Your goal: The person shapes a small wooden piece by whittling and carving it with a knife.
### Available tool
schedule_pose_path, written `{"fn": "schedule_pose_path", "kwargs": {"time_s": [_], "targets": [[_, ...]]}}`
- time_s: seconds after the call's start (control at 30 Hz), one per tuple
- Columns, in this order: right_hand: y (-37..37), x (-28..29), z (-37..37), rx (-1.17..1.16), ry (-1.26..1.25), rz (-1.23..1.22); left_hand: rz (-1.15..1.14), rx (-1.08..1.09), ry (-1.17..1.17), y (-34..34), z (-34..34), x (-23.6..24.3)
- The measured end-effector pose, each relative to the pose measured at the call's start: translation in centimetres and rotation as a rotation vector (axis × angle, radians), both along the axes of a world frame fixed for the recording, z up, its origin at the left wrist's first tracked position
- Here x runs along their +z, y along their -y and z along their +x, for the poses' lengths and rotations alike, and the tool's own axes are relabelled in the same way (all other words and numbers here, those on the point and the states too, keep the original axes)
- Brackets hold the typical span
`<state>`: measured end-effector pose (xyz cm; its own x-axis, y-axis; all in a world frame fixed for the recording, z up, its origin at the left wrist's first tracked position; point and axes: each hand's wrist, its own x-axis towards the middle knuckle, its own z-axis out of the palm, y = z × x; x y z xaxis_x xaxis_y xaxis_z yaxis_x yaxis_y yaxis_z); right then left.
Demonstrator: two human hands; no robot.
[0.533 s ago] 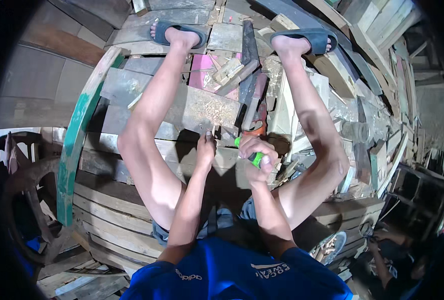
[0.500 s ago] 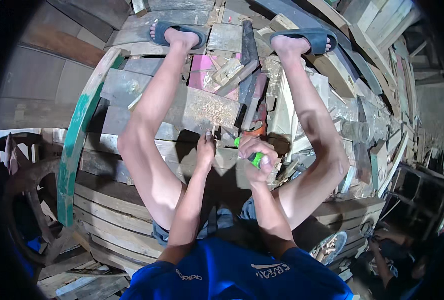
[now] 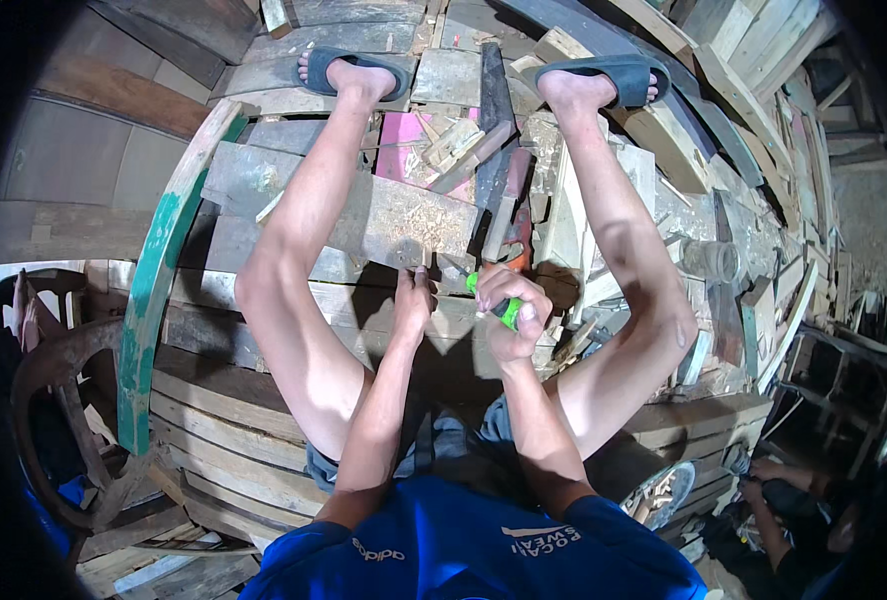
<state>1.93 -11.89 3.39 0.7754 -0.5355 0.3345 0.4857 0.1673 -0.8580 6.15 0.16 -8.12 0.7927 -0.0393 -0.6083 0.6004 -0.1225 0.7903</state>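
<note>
My right hand is wrapped round a bright green handle. A thin, dark metal tip sticks out of it toward my left hand; whether it is a knife or a screwdriver I cannot tell. Between the thumb and fingers of my left hand is a small wooden stick, its upper end showing. The metal tip is close beside the stick; contact is not clear. Just beyond both hands lies a flat board strewn with pale wood shavings.
Wood offcuts and an orange tool lie between my legs. A green-painted beam curves along the left. A glass jar stands right of my knee. A bowl of wooden pieces is at lower right, near another person.
My left hand has turned slightly, and the stick shows more clearly above its fingers. My right hand has shifted a little with the green-handled tool. The other person's arm has moved at lower right.
</note>
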Motion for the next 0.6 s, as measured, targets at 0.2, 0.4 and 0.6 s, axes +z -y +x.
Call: {"fn": "schedule_pose_path", "kwargs": {"time_s": [0.2,0.4,0.6], "targets": [[0.3,-0.3,-0.2,0.017,0.05,0.091,-0.01,-0.045,-0.059,0.4,-0.5,0.9],[-0.8,0.8,-0.2,0.088,0.076,0.028,0.075,-0.069,-0.049,-0.7,-0.8,-2.8],[-1.7,0.1,-0.3,0.131,0.069,-0.128,0.093,-0.106,-0.076,0.1,-0.7,-0.5]]}}
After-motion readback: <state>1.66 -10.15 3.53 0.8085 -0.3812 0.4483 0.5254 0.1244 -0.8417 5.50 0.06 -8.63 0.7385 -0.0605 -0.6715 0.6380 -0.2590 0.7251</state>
